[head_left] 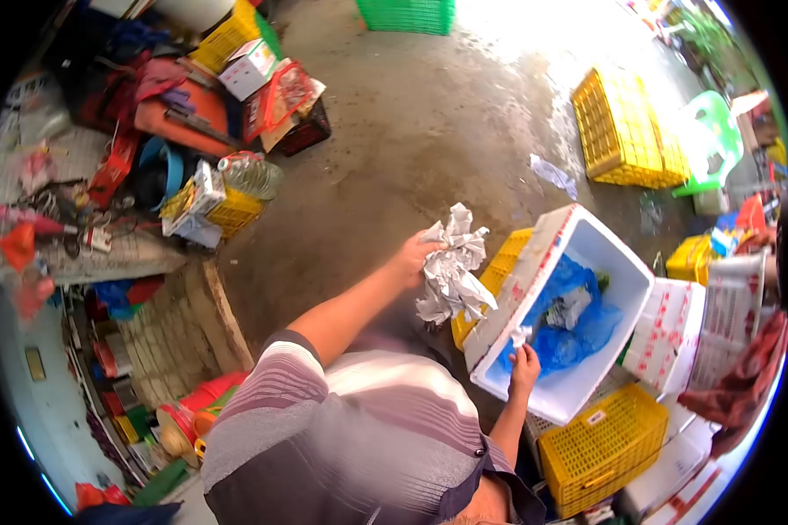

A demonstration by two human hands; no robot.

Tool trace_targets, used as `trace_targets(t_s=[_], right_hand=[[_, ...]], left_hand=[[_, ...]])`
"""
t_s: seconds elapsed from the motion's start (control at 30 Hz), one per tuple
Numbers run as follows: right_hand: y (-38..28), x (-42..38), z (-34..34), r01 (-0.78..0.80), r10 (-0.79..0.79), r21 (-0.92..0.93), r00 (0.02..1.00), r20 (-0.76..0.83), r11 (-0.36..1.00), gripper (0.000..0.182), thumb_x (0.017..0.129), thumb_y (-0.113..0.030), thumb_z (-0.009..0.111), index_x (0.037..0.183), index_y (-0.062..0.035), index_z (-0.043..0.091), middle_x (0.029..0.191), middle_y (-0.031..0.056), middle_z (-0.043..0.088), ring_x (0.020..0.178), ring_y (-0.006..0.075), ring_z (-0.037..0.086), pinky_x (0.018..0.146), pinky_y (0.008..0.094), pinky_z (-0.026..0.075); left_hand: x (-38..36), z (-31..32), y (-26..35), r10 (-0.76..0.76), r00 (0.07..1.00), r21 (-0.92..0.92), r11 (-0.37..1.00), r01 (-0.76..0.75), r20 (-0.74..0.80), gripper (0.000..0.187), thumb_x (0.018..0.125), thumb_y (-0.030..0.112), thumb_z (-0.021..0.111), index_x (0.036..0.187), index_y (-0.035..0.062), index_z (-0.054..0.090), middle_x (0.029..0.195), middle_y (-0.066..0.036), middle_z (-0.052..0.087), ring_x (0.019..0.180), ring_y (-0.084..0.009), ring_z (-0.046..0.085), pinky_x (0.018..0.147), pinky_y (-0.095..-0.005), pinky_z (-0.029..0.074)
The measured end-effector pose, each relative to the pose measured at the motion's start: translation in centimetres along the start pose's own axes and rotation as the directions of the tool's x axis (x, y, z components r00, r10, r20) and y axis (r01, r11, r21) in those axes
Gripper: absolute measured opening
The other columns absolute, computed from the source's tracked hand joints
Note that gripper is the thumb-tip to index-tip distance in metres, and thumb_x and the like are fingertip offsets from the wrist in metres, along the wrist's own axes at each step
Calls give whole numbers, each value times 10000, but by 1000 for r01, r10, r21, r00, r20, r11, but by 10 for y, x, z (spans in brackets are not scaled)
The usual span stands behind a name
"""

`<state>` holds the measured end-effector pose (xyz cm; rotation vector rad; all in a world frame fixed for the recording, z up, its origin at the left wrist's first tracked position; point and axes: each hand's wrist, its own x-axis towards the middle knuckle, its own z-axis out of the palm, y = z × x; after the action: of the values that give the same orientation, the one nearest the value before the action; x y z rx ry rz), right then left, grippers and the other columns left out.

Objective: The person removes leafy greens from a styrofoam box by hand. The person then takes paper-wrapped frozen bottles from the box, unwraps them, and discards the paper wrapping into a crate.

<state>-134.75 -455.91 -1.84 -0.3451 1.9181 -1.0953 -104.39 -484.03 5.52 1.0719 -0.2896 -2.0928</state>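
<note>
My left hand (418,261) is closed on a bunch of crumpled paper (455,267), held up over the floor just left of a white foam box (617,328). At the box's near side is my right hand (524,369), its fingers pinched on a small scrap of white paper (521,335). The foam box is tilted, its opening facing up. Inside it lies a blue plastic bag (573,343) with crumpled paper and something green partly showing. A yellow crate (505,254) shows behind the box's left wall.
Yellow crates (626,131) and a green plastic chair (709,131) stand at upper right. Another yellow crate (604,446) sits at lower right, near a white carton (670,328). On the left are a cluttered table (52,227) and a large plastic bottle (252,177).
</note>
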Motion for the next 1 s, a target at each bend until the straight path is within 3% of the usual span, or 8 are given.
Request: trace_targets(t_s=[0.1, 0.3, 0.43, 0.6, 0.7, 0.77, 0.83, 1.0], right_hand=[[29, -2, -19, -81, 81, -5, 996, -33, 997, 298, 957, -165, 631, 1184, 27, 613, 953, 77, 664, 717, 139, 652, 556, 234, 454], [26, -6, -41, -86, 74, -40, 967, -243, 995, 299, 946, -157, 625, 1148, 63, 625, 1020, 111, 659, 843, 174, 628, 723, 287, 538], [-25, -22, -15, -60, -219, -590, 895, -389, 805, 298, 879, -158, 658, 1061, 77, 666, 1002, 173, 696, 883, 257, 640, 856, 361, 500], [-91, 10, 71, 84, -407, -607, 812, -418, 790, 285, 826, -103, 610, 1049, 68, 658, 964, 178, 690, 888, 295, 645, 872, 376, 511], [-158, 42, 179, 85, -282, -475, 889, -360, 876, 309, 811, -94, 583, 1067, 67, 650, 993, 175, 684, 889, 281, 642, 857, 362, 517], [-182, 75, 244, 242, -410, -611, 899, -151, 754, 275, 853, -107, 600, 1067, 58, 651, 971, 140, 679, 858, 227, 640, 813, 335, 525], [-202, 103, 324, 256, -251, -302, 966, 55, 918, 330, 896, -213, 675, 1114, 34, 663, 952, 95, 671, 761, 179, 630, 677, 301, 525], [-239, 163, 520, 237, 3, -490, 898, 440, 839, 395, 905, -254, 681, 1173, 34, 652, 968, 104, 680, 772, 175, 648, 672, 283, 532]], left_hand=[[-30, -23, 44, 29, 958, 1, 1000, -30, -286, 263, 865, 116, 693, 1107, 16, 673, 1025, -126, 703, 877, -258, 696, 765, -450, 573], [2, -149, 115, 174, 927, -193, 950, -247, -332, 279, 836, 99, 720, 1085, -11, 657, 989, -143, 712, 888, -293, 709, 773, -475, 590], [5, -193, 186, 218, 904, -254, 912, -323, -369, 312, 849, 97, 705, 1128, -23, 634, 1006, -150, 711, 891, -301, 710, 797, -463, 589], [18, -242, 264, 172, 903, -386, 860, -333, -395, 325, 875, 159, 709, 1133, -30, 649, 1053, -139, 697, 924, -277, 697, 818, -432, 580], [36, -281, 310, 130, 904, -442, 838, -319, -407, 345, 872, 188, 713, 1148, -11, 649, 1057, -129, 698, 933, -272, 692, 819, -433, 574], [42, -310, 336, 111, 905, -461, 831, -311, -410, 372, 862, 212, 721, 1161, 5, 646, 1060, -116, 699, 940, -265, 687, 818, -431, 569], [46, -347, 359, 140, 878, -450, 816, -364, -457, 395, 844, 228, 732, 1168, 22, 642, 1060, -106, 699, 940, -259, 683, 826, -431, 561], [5, -398, 416, 245, 785, -453, 703, -548, -569, 401, 831, 252, 730, 1168, 53, 641, 1054, -88, 701, 929, -256, 680, 853, -425, 548]])
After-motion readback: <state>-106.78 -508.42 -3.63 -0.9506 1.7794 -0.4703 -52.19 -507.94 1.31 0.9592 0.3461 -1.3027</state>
